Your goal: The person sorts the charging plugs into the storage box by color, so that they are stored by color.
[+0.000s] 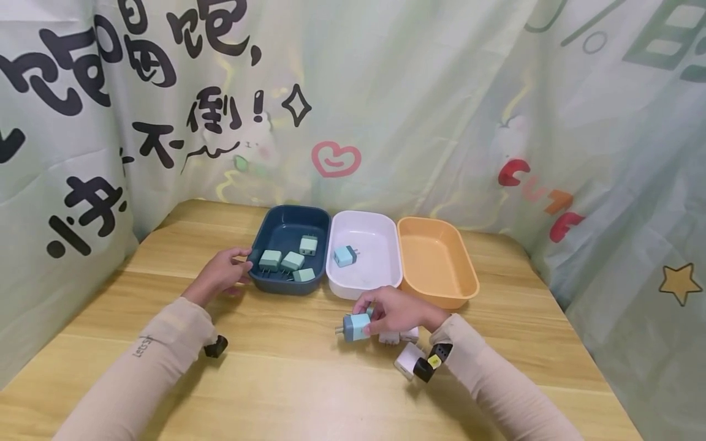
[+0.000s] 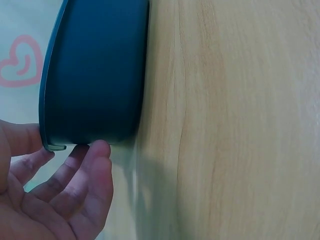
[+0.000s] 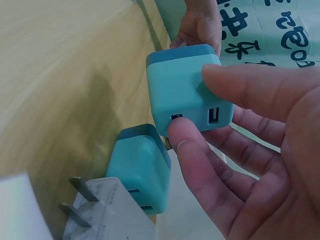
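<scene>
My right hand (image 1: 399, 309) holds a light blue USB charger (image 1: 355, 327) with a dark blue end between thumb and fingers, above the table in front of the white tray (image 1: 364, 288). Its metal prongs point left, and two USB ports show in the right wrist view. A second blue charger (image 3: 139, 170) lies below it beside a white charger (image 3: 107, 210). At the dark blue tray (image 1: 289, 286), my left hand (image 1: 225, 271) grips the left side, thumb at the rim and fingers against the outer wall. Several pale green chargers (image 1: 270, 260) lie inside that tray.
One blue charger (image 1: 345, 256) lies in the white tray. The orange tray (image 1: 438, 260) stands at the right end of the row. Under my right wrist, another white charger (image 1: 409, 360) lies on the wooden table (image 1: 287, 380). A printed curtain (image 1: 419, 110) hangs behind.
</scene>
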A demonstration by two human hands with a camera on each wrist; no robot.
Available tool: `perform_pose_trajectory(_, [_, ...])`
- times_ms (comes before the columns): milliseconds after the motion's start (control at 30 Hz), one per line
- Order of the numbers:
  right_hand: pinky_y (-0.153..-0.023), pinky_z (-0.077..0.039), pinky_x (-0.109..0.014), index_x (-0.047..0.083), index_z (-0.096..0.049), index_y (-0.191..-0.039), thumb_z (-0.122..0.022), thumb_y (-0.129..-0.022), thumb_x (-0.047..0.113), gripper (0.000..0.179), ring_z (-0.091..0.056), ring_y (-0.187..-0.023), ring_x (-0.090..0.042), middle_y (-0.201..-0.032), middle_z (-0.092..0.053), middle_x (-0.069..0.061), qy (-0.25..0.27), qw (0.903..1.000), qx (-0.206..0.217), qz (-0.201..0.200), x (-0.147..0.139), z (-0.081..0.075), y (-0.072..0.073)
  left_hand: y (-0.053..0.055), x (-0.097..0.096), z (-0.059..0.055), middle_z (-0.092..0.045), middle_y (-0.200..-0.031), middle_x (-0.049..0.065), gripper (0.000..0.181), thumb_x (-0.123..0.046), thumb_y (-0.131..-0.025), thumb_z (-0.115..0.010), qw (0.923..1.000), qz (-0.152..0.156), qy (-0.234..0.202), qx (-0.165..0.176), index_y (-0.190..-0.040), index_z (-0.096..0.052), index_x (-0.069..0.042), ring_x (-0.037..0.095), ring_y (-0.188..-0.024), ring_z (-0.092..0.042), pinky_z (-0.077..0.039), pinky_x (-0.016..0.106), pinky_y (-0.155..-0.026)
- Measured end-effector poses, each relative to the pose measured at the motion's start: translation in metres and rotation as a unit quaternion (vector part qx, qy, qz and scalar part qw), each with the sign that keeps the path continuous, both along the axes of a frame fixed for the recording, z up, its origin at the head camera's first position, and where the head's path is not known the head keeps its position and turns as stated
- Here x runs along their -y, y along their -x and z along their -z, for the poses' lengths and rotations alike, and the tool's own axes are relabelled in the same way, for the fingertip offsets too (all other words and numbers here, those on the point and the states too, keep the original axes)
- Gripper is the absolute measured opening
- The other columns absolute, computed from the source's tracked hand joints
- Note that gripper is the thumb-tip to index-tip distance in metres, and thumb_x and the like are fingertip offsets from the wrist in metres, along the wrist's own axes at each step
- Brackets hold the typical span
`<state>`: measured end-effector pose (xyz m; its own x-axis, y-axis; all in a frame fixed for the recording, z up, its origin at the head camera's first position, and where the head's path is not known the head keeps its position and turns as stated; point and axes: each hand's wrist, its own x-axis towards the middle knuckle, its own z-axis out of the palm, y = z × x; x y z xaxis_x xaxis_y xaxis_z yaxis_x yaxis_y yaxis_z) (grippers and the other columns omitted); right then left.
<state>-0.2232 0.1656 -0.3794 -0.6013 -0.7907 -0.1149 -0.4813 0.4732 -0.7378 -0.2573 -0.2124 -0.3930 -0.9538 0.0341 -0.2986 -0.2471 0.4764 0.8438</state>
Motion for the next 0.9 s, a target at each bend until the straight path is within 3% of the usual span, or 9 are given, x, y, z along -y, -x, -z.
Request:
perform_pose_trajectory(733, [-0.068, -0.051, -0.034, 0.018, -0.066, -0.106, -0.075, -0.085, 0.013, 0.023, -0.061, -0.077, -0.019, -0.095, -0.063, 0.001, -0.001, 0.9966, 0.022, 0.08, 0.002, -0.015, 0.017, 0.0, 0.001, 0.001, -0.042, -0.14, 0.029, 0.05, -0.017, -0.105, -0.042, 1.0, 0.002, 0.002, -0.008, -0.152, -0.029, -0.008, 0.038, -0.113, -0.058, -0.055, 0.041, -0.076])
perform_pose_trajectory(900, [-0.073, -0.052, -0.034, 0.017, -0.065, -0.106, -0.075, -0.086, 0.014, 0.023, -0.063, -0.078, -0.019, -0.097, -0.062, 0.0, 0.006, 0.9962, 0.015, 0.086, 0.003, -0.019, 0.022, 0.0, 0.001, 0.003, -0.043, -0.139, 0.029, 0.05, -0.017, -0.105, -0.043, 0.9999, 0.003, 0.001, -0.01, -0.152, -0.029, -0.008, 0.038, -0.111, -0.059, -0.055, 0.041, -0.075])
